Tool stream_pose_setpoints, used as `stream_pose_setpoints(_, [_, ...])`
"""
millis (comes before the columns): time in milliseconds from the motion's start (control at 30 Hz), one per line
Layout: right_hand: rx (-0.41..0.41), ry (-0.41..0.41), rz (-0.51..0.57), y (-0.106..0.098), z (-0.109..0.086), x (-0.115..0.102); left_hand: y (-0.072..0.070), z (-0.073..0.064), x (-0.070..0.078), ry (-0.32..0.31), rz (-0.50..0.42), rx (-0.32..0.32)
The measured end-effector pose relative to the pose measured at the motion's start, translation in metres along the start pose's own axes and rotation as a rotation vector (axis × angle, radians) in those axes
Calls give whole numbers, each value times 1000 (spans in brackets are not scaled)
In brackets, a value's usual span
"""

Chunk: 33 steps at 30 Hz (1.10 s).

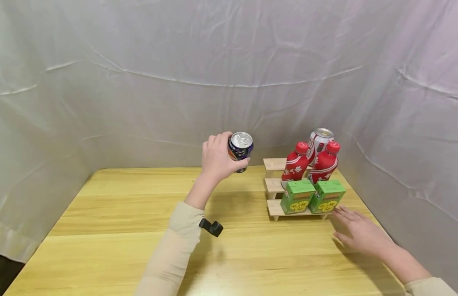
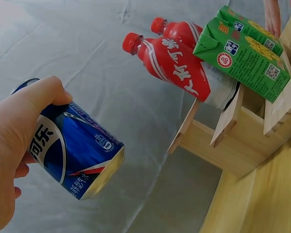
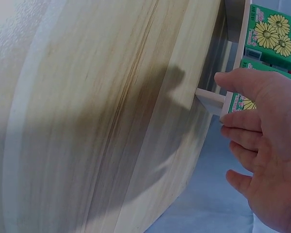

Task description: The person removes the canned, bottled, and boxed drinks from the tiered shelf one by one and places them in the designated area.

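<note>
My left hand (image 1: pixel 217 158) grips a dark blue soda can (image 1: pixel 241 142) in the air, left of a three-step wooden rack (image 1: pixel 274 185). In the left wrist view the blue can (image 2: pixel 82 145) tilts, its base pointing toward the lower right. Over on the rack's right side, my right hand (image 1: pixel 360 232) has its fingers extended beside the lowest step's end; whether they touch the rack, I cannot tell. Two green drink cartons (image 1: pixel 298 197) stand on the lowest step. Behind them are two red bottles (image 1: pixel 294 166) on the middle step, and a white-and-red can (image 1: pixel 319 142) at the top.
The rack stands at the right rear of a yellow wood-grain table (image 1: pixel 140 213). A grey-white cloth (image 1: pixel 158 82) hangs behind the table and along its sides. A black strap mount (image 1: pixel 212 227) is worn on the left wrist. The top step's left part (image 1: pixel 275 164) holds nothing.
</note>
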State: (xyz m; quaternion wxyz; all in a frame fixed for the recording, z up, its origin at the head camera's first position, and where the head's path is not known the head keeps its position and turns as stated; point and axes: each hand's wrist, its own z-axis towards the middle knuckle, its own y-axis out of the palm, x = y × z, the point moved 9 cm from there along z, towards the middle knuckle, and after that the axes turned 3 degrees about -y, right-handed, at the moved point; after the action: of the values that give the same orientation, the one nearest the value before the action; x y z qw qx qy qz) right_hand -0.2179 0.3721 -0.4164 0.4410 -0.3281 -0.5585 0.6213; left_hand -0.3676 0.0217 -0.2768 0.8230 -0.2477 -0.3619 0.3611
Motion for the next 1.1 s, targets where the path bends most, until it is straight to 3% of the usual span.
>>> stream_pose_setpoints(333, [24,-11,-2,2,0,0,-24,-18,-21,15,-21,91])
stream_pose_setpoints(567, [7,-6,-6,3,2,-1,-38,-36,-44,17,-3,115])
stream_pose_setpoints(1100, [-5,-13,7,2,-2,0,-59,-62,-89,129,213,92])
